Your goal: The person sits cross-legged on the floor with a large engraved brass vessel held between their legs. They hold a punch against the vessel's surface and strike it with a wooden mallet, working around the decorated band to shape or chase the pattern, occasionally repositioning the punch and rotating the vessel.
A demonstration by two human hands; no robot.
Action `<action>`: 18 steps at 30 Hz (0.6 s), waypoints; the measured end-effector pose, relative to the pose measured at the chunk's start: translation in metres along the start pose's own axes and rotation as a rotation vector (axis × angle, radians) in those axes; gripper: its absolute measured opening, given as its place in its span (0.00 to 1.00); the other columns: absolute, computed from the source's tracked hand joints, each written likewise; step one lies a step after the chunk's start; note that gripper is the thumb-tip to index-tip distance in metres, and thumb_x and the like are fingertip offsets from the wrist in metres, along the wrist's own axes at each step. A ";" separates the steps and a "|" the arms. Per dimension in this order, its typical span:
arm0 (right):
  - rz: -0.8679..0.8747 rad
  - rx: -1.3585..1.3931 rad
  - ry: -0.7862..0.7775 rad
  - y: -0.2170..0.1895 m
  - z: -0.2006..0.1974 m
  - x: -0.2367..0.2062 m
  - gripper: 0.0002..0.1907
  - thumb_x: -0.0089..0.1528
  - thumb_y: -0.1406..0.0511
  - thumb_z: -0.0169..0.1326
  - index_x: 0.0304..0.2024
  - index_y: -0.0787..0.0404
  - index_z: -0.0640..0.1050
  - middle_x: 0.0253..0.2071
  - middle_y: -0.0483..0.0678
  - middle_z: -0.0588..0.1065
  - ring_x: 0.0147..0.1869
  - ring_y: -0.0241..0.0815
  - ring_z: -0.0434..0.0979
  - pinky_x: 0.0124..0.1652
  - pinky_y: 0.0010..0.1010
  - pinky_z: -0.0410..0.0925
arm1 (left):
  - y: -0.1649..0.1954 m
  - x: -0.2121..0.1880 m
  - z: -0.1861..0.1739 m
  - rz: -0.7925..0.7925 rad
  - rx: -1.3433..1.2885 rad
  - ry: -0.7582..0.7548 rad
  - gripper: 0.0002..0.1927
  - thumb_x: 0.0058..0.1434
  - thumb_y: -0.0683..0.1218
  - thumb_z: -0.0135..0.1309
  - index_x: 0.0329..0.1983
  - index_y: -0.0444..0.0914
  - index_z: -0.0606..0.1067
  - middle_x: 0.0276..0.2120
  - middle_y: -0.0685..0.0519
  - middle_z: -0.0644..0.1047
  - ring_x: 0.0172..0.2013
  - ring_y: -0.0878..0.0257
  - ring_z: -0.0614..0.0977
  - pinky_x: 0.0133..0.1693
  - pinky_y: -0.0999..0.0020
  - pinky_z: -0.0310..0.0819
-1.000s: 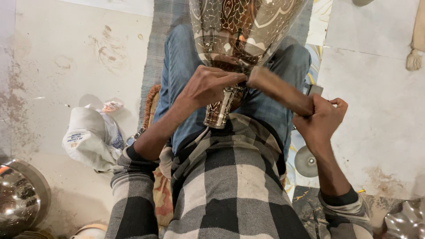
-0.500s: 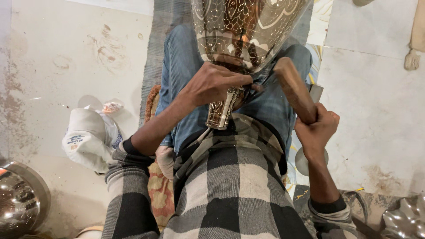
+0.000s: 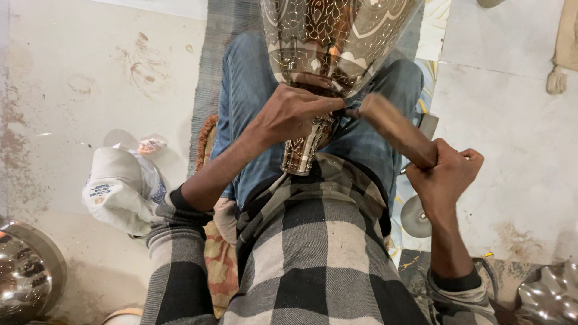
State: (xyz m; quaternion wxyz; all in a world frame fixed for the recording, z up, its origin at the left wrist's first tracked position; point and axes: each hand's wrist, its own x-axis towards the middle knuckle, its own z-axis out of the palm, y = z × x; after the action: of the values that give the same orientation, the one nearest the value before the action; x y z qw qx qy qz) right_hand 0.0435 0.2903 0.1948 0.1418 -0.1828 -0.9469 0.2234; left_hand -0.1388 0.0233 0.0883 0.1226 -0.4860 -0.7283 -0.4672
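Note:
A large engraved metal vase point(image 3: 334, 42) rests upside-down-tilted on my lap, its narrow patterned neck point(image 3: 304, 150) pointing toward my belly. My left hand point(image 3: 295, 111) is closed at the vase's narrow part, fingers pinched as if on a small tool that I cannot make out. My right hand point(image 3: 448, 174) grips a wooden mallet point(image 3: 394, 126), whose head meets the left hand's fingertips beside the vase. I sit on the floor in jeans and a checked shirt.
A white plastic bag point(image 3: 120, 186) lies on the floor at left. A shiny metal bowl point(image 3: 24, 283) sits bottom left, another metal piece point(image 3: 551, 292) bottom right. A small metal disc point(image 3: 415, 216) lies by my right knee. A grey mat point(image 3: 226, 24) runs under my legs.
The mallet swung up and back, then came down again to the left hand's fingertips. The left hand and vase stayed nearly still.

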 end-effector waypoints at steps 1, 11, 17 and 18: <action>-0.201 -0.339 -0.030 0.002 0.001 0.000 0.15 0.43 0.70 0.67 0.29 0.62 0.75 0.20 0.49 0.67 0.28 0.49 0.61 0.49 0.38 0.58 | -0.001 -0.003 0.000 -0.018 -0.056 0.005 0.28 0.59 0.28 0.49 0.58 0.45 0.78 0.41 0.52 0.86 0.33 0.65 0.88 0.28 0.75 0.82; -0.012 0.304 -0.258 0.018 0.038 0.001 0.16 0.57 0.68 0.72 0.32 0.68 0.75 0.25 0.50 0.70 0.31 0.31 0.67 0.31 0.27 0.62 | 0.011 -0.023 0.003 -0.154 -0.099 0.273 0.18 0.65 0.33 0.54 0.54 0.42 0.79 0.42 0.51 0.85 0.35 0.63 0.88 0.36 0.70 0.86; -0.116 0.350 -0.243 -0.006 0.026 0.029 0.13 0.56 0.70 0.71 0.39 0.67 0.80 0.30 0.47 0.77 0.33 0.29 0.73 0.35 0.25 0.67 | 0.015 -0.018 -0.003 -0.177 -0.071 0.216 0.22 0.57 0.30 0.53 0.53 0.39 0.80 0.43 0.51 0.85 0.36 0.62 0.89 0.37 0.69 0.87; -0.110 0.440 -0.225 -0.010 0.022 0.033 0.11 0.58 0.70 0.70 0.38 0.65 0.79 0.32 0.46 0.77 0.35 0.29 0.74 0.36 0.25 0.68 | 0.016 -0.018 -0.003 -0.195 -0.111 0.235 0.22 0.59 0.30 0.52 0.54 0.39 0.79 0.43 0.51 0.85 0.38 0.62 0.89 0.39 0.69 0.88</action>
State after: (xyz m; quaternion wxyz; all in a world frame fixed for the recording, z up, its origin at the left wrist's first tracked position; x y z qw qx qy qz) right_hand 0.0034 0.2877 0.1866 0.0838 -0.0695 -0.8938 0.4351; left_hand -0.1173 0.0117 0.0868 0.1341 -0.3610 -0.7259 -0.5699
